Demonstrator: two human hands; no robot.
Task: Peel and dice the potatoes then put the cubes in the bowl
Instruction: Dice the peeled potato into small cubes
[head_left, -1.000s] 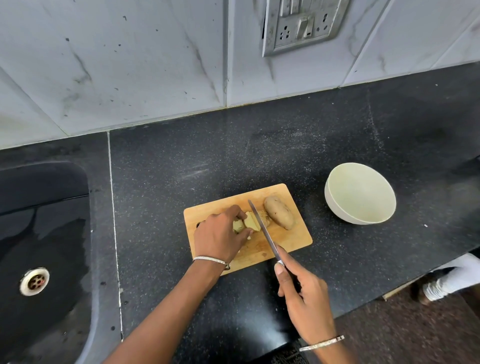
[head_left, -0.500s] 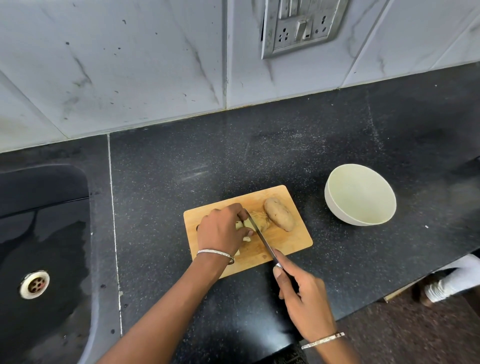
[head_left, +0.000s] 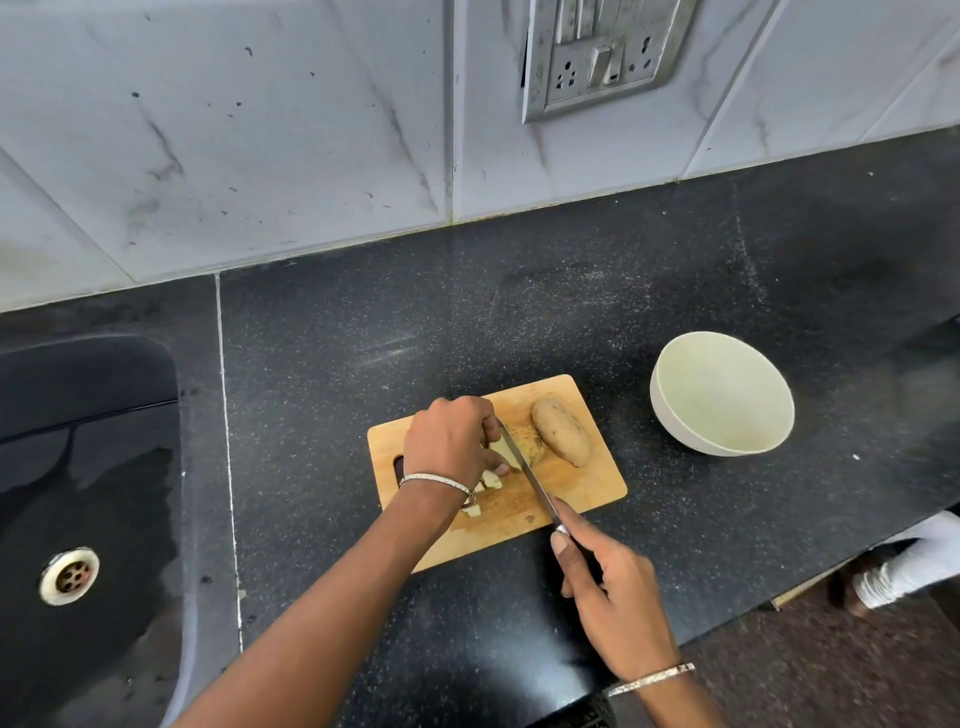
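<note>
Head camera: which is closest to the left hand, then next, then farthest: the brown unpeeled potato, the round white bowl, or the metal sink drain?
1. Brown unpeeled potato, just right of the left hand.
2. Round white bowl, farther right.
3. Metal sink drain, far left.

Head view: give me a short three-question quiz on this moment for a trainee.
1. True or false: the bowl is empty.
2. Which hand holds the knife: A left, B right?
3. Fill in: the unpeeled potato lies on the ___.
Key: 1 true; 2 B, the right hand; 3 cutting board.
</note>
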